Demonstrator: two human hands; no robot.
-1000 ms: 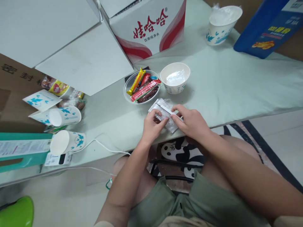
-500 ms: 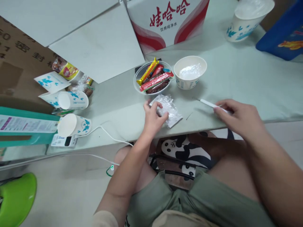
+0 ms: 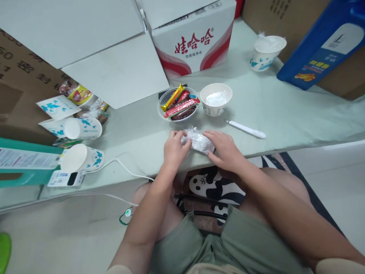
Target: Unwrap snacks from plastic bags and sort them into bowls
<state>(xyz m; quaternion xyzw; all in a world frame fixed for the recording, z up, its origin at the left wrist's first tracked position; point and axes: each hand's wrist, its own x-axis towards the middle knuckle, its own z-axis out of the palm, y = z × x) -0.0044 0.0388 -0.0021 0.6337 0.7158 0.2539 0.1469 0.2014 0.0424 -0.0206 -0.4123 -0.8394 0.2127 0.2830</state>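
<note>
A small packet in clear crinkled plastic wrap (image 3: 197,140) lies near the table's front edge. My left hand (image 3: 176,149) pinches its left end between thumb and fingers. At the opposite end, my right hand (image 3: 225,150) has its thumb and fingers around the packet's edge. A white pen-like craft knife (image 3: 247,129) rests on the table to the right, apart from both hands. Behind the packet stand a clear bowl of wrapped snack bars (image 3: 180,104) and a paper cup (image 3: 216,108) with clear plastic film inside.
Another film-filled paper cup (image 3: 264,57) stands at the back right beside a blue jug (image 3: 316,49). A white-and-red carton (image 3: 196,49) is at the back. Paper cups (image 3: 82,158), a small white device (image 3: 64,179) and a white cable (image 3: 125,158) occupy the left.
My right hand has put the craft knife down on the table and moved left onto the packet. My left hand stays at the packet's left end. The camera view has shifted.
</note>
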